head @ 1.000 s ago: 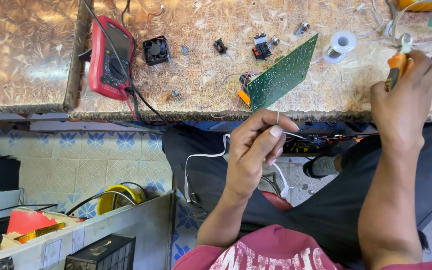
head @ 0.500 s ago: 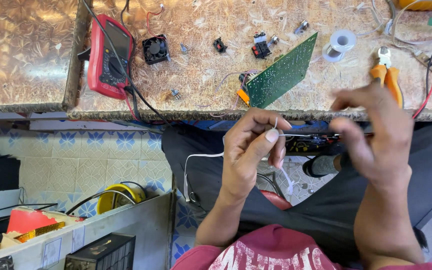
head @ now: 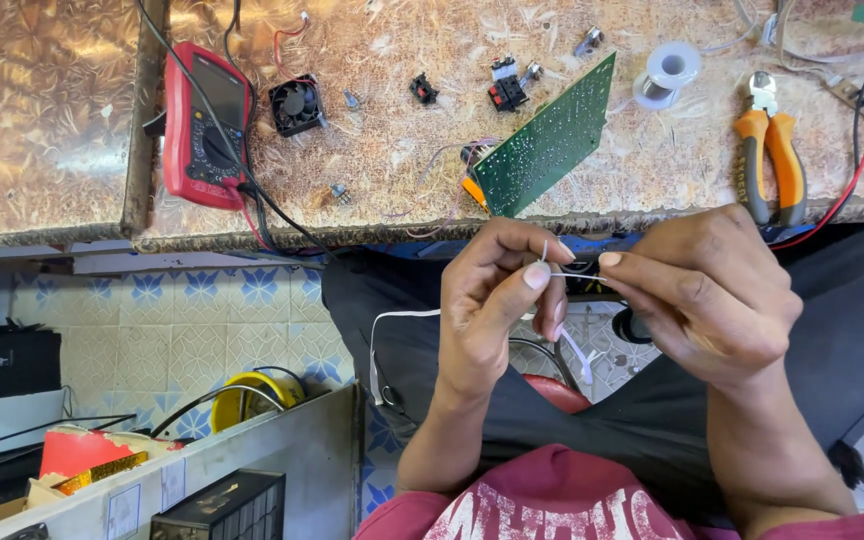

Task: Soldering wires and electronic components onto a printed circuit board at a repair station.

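Observation:
My left hand [head: 497, 300] pinches a thin white wire [head: 402, 318] between thumb and fingers, just below the bench edge. The wire's bare end [head: 572, 275] runs across to my right hand [head: 707, 295], whose thumb and forefinger pinch it too. Both hands hover over my lap, almost touching. On the bench right above them a green circuit board [head: 547, 140] lies tilted. Orange-handled pliers [head: 774, 150] rest on the bench to the right, above my right hand.
A red multimeter [head: 202, 125] with black leads lies at the bench's left, next to a small black fan [head: 295, 103]. A solder spool [head: 667, 72], small connectors [head: 507, 92] and a red cable [head: 857, 165] are on the bench. Boxes and a yellow reel [head: 247, 400] stand lower left.
My right hand set the pliers down on the bench and came down left to the wire. My left hand stayed on the wire, raised slightly.

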